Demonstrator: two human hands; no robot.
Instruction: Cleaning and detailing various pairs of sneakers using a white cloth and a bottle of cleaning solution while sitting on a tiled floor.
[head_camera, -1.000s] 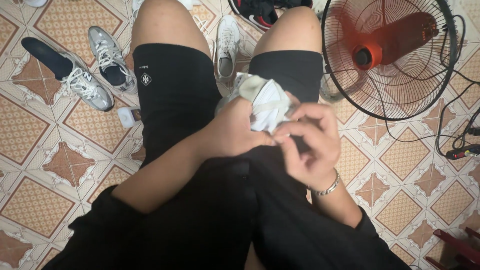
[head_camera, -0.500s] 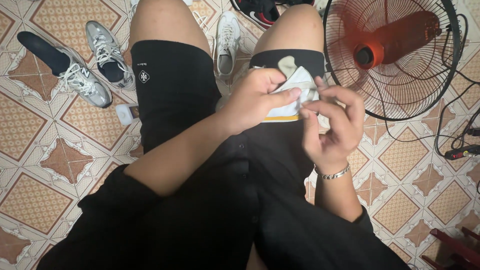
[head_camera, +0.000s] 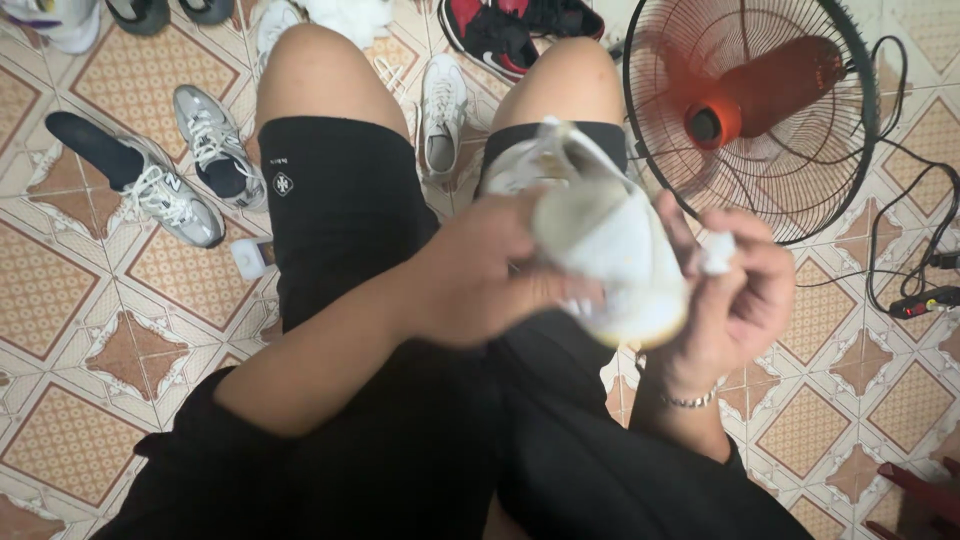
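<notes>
From the head camera, your left hand (head_camera: 480, 275) grips a white sneaker (head_camera: 610, 245), fingers wrapped around its side with the fingertips (head_camera: 575, 298) showing under the upper. The shoe is blurred and sits over your lap, toe end tipped down toward your right hand. Your right hand (head_camera: 735, 300) is just beside that toe, thumb and forefinger pinched narrow on a small white wad, perhaps a cloth or wipe (head_camera: 716, 252); the blur keeps me from telling which.

To work the shoe well, hold it steady: clamp the left fingers firmly so the part facing the right fingertips does not swing. Press the wad flat against the yellowish sole edge (head_camera: 640, 325) nearest your right thumb rather than dabbing with a corner. Keep both hands above your black shorts (head_camera: 340, 210), well apart from the standing fan (head_camera: 750, 110) beyond your right knuckles, and away from the grey sneakers (head_camera: 170, 170) on the tiled floor (head_camera: 60, 300).
</notes>
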